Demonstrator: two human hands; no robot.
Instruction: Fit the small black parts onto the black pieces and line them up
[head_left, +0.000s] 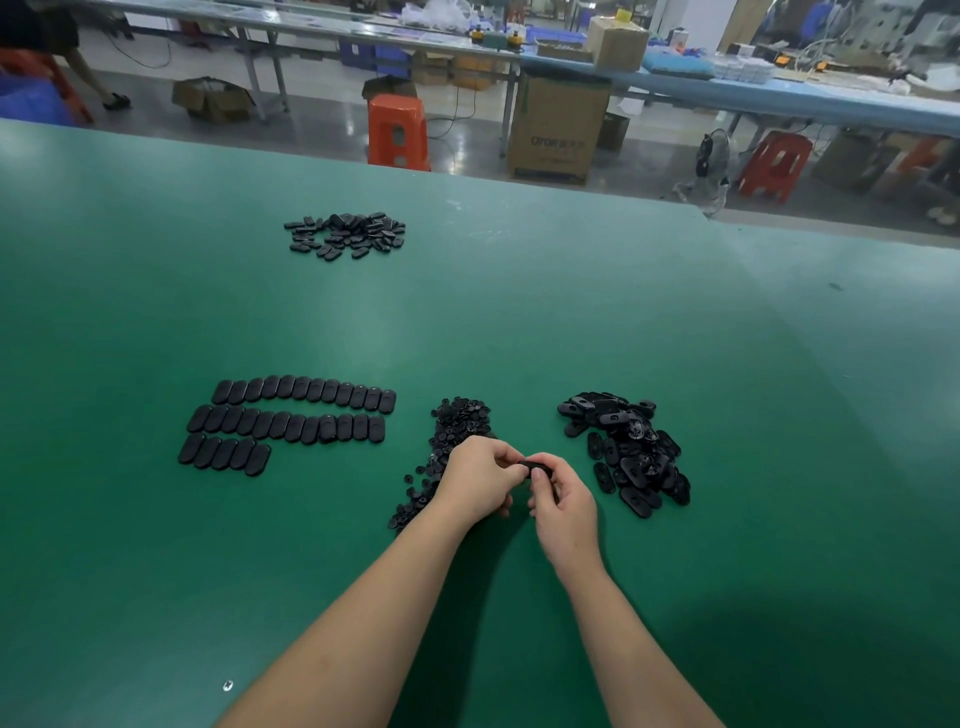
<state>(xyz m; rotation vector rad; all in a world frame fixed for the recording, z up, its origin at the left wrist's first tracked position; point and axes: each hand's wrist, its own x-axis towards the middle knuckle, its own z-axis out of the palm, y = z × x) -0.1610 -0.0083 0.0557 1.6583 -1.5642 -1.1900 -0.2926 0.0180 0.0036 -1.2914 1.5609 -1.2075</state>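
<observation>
We see a green table (571, 322) spreading out beneath the hands and far beyond them. Past its far edge, straight ahead of the hands, an orange stool (397, 132) stands beside a large cardboard box (558, 130). Further right, another orange stool (774, 166) sits by what may be a small fan (711, 156). Ahead and left of the hands, an open carton (213, 98) rests on the grey floor (322, 124).

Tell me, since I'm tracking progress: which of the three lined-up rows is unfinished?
The nearest row, closest to the person: it holds only about five pieces, while the two rows beyond it run much longer.
</observation>
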